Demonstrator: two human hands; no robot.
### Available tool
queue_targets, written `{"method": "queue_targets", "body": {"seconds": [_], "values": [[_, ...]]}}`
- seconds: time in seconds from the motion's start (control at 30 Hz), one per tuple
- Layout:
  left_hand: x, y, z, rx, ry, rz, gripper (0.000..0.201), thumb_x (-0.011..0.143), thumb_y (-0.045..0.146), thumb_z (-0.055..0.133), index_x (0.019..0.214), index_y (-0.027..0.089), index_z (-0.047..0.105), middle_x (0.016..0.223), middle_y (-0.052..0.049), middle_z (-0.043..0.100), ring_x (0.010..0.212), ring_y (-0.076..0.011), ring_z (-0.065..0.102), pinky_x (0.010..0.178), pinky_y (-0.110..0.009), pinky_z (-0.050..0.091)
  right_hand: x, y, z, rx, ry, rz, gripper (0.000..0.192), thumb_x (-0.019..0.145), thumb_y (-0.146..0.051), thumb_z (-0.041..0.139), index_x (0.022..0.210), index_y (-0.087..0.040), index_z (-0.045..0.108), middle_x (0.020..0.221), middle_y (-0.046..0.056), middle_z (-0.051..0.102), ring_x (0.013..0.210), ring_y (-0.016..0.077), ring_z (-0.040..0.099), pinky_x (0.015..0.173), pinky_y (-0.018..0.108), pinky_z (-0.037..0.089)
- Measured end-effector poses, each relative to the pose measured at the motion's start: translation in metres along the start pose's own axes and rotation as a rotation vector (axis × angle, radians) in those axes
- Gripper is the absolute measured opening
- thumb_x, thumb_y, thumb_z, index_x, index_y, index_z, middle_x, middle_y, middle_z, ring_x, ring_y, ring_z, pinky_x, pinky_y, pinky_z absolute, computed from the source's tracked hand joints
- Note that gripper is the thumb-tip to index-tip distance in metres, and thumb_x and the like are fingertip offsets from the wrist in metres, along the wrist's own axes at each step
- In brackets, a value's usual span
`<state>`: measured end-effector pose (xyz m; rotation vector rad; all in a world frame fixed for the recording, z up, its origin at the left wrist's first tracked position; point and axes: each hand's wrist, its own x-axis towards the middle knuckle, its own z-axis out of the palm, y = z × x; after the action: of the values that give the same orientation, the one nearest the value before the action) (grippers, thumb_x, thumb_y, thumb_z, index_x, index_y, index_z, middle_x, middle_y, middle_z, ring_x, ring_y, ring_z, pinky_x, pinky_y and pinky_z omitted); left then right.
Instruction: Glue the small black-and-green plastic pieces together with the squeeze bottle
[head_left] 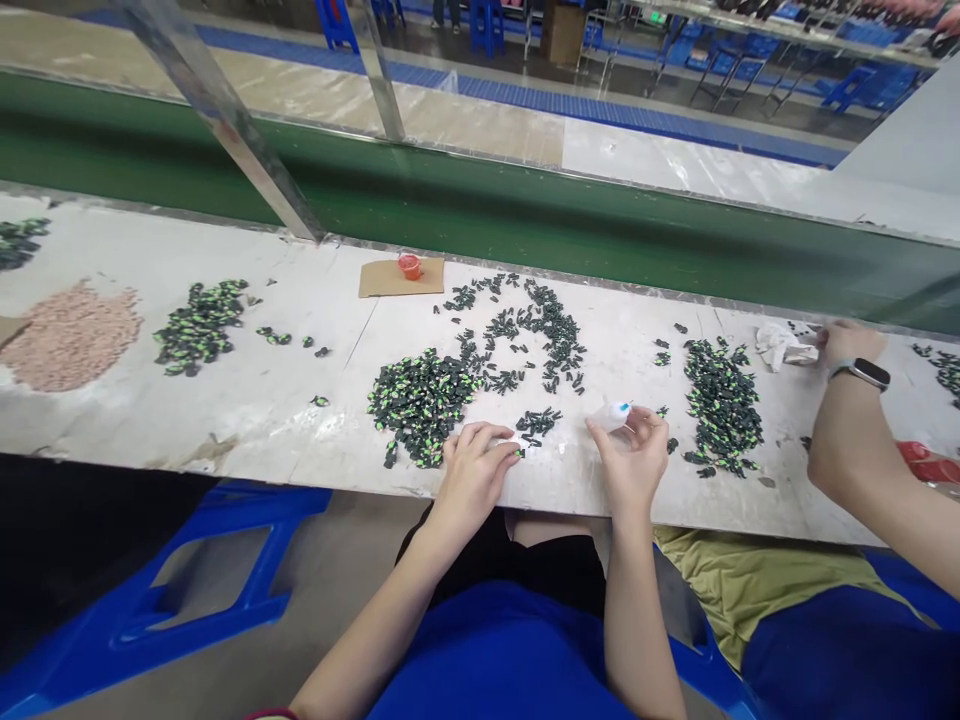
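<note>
Just right of the small cluster of black-and-green parts point(537, 424), the right hand point(634, 462) pinches a small, light, slippery-looking clear glue bottle point(611, 416) by its body, while the left hand's point(474, 468) fingertips close on one tiny rigid part point(517, 449).

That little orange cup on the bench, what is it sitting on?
The orange cup stands on a flat piece of brown cardboard lying on the pale worktable, just before the green belt. What the cup holds is too small to tell; the table under the cardboard is covered.
</note>
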<state>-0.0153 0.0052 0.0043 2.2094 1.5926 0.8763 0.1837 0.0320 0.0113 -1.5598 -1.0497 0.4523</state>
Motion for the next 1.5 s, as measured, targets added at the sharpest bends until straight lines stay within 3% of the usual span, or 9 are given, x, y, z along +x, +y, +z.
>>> {"method": "queue_targets", "body": {"seconds": [0.1,0.17,0.27,0.33,0.4,0.73,1.0,1.2,1.5], "values": [[0.000,-0.002,0.000,-0.037,0.013,-0.012,0.011,0.089,0.016,0.056,0.089,0.023,0.065,0.102,-0.004,0.069,0.099,-0.0213,0.055,0.079,-0.036,0.031,-0.014,-0.006,-0.004,-0.126,0.122,-0.227,0.066,0.061,-0.034,0.081,0.116,-0.020,0.048,0.114,0.013,0.057,0.103,0.0263,0.057,0.079,0.040,0.051],[-0.001,-0.003,-0.002,-0.072,0.007,-0.035,0.011,0.090,0.017,0.055,0.091,0.023,0.064,0.097,-0.003,0.071,0.096,-0.0201,0.057,0.079,-0.036,0.031,-0.026,-0.011,-0.005,-0.198,0.214,-0.465,0.053,0.067,-0.025,0.079,0.113,-0.021,0.052,0.109,0.011,0.057,0.100,0.0260,0.057,0.076,0.039,0.051],[-0.001,-0.003,-0.007,-0.102,-0.002,-0.077,0.013,0.092,0.017,0.052,0.092,0.023,0.063,0.091,-0.001,0.072,0.093,-0.0188,0.059,0.079,-0.036,0.030,-0.038,-0.017,-0.001,-0.238,-0.111,-0.703,0.022,0.083,-0.012,0.061,0.101,-0.025,0.061,0.089,0.006,0.060,0.084,0.0200,0.059,0.072,0.035,0.052],[-0.002,-0.003,-0.011,-0.105,0.015,-0.106,0.015,0.092,0.017,0.050,0.092,0.023,0.064,0.091,-0.001,0.073,0.091,-0.0184,0.060,0.079,-0.036,0.030,-0.038,-0.017,0.006,-0.274,-0.407,-0.694,0.021,0.090,-0.011,0.051,0.099,-0.025,0.063,0.088,0.006,0.061,0.082,0.0191,0.059,0.071,0.034,0.053],[-0.002,-0.002,-0.013,-0.107,0.029,-0.129,0.016,0.093,0.018,0.050,0.092,0.023,0.065,0.090,-0.001,0.073,0.089,-0.0182,0.061,0.079,-0.036,0.029,-0.035,-0.015,0.013,-0.323,-0.533,-0.649,0.021,0.092,-0.013,0.047,0.098,-0.023,0.065,0.091,0.008,0.061,0.085,0.0204,0.058,0.072,0.034,0.054],[-0.007,-0.003,-0.015,-0.133,0.017,-0.208,0.013,0.089,0.018,0.056,0.092,0.025,0.067,0.090,-0.001,0.071,0.089,-0.0181,0.061,0.082,-0.035,0.028,-0.030,-0.012,0.018,-0.517,-0.654,-0.656,0.024,0.092,-0.012,0.045,0.101,-0.021,0.066,0.087,0.009,0.059,0.083,0.0219,0.055,0.069,0.034,0.053],[-0.007,-0.004,-0.015,-0.141,-0.005,-0.238,0.013,0.088,0.019,0.056,0.091,0.025,0.067,0.090,-0.001,0.072,0.090,-0.0180,0.061,0.081,-0.035,0.029,-0.027,-0.018,0.019,-0.517,-0.674,-0.661,0.017,0.091,-0.016,0.050,0.086,-0.018,0.066,0.086,0.010,0.061,0.085,0.0235,0.055,0.070,0.035,0.053],[-0.009,-0.002,-0.012,-0.181,0.043,-0.184,0.015,0.091,0.022,0.053,0.095,0.025,0.067,0.091,-0.001,0.072,0.088,-0.0174,0.062,0.080,-0.035,0.031,-0.029,-0.029,0.016,-0.187,-0.630,-0.471,0.022,0.092,-0.018,0.049,0.106,-0.022,0.065,0.090,0.007,0.066,0.086,0.0203,0.060,0.078,0.035,0.053],[-0.007,0.011,-0.016,-0.177,0.071,-0.118,0.016,0.092,0.022,0.051,0.095,0.024,0.067,0.090,-0.001,0.073,0.087,-0.0175,0.063,0.079,-0.034,0.033,-0.050,-0.032,0.019,0.241,-0.502,0.215,0.012,0.077,-0.031,0.068,0.081,-0.021,0.072,0.083,0.004,0.075,0.080,0.0206,0.071,0.078,0.035,0.058]]}}
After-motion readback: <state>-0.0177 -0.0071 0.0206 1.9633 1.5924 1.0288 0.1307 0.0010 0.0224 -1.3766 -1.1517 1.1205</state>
